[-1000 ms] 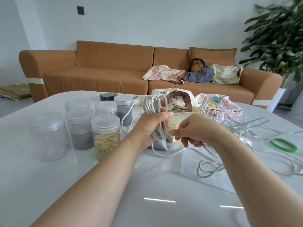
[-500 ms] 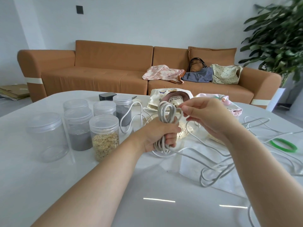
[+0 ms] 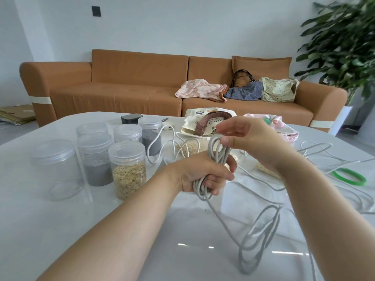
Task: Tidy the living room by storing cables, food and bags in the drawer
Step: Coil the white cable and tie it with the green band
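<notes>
Frame centre: your left hand [image 3: 199, 176] clenched round coiled cable [image 3: 217, 153], held above table [image 3: 60, 230]. Your right hand [image 3: 251, 138], just above it, pinches coil's top loop. Loose cable tail hangs toward lower right. Oat jar [image 3: 128, 169] stands left of centre on table.

Home living room, brown sofa [image 3: 125, 92], potted plant [image 3: 343, 43], white table [image 3: 50, 230]
</notes>
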Action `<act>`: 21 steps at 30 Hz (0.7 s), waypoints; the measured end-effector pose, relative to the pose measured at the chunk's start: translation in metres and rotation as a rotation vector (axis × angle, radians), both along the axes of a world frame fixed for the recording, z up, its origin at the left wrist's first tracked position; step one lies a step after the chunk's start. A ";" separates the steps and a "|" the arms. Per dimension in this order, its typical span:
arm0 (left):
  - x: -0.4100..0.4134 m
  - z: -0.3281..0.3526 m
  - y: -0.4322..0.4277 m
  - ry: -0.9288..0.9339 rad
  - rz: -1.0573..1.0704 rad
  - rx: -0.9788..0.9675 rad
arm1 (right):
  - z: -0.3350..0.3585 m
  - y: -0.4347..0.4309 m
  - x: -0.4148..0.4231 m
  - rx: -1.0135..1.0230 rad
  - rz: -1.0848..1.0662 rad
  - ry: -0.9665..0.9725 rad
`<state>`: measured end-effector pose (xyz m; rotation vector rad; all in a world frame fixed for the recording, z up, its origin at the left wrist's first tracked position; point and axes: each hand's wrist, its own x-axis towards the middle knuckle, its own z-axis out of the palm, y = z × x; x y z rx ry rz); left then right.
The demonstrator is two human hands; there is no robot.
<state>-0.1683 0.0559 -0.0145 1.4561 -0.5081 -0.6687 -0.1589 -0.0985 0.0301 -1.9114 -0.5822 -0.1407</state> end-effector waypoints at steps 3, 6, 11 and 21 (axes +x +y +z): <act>0.001 0.002 -0.002 -0.015 0.050 0.134 | -0.001 0.002 -0.003 -0.047 -0.026 0.004; 0.001 0.003 -0.004 -0.006 0.093 0.191 | -0.002 0.006 -0.004 -0.071 -0.121 -0.071; 0.005 0.001 -0.009 -0.062 0.267 0.213 | -0.007 0.012 -0.001 -0.113 -0.208 -0.171; 0.029 0.004 0.003 -0.194 1.224 -0.203 | -0.008 0.008 -0.004 -0.319 0.023 0.552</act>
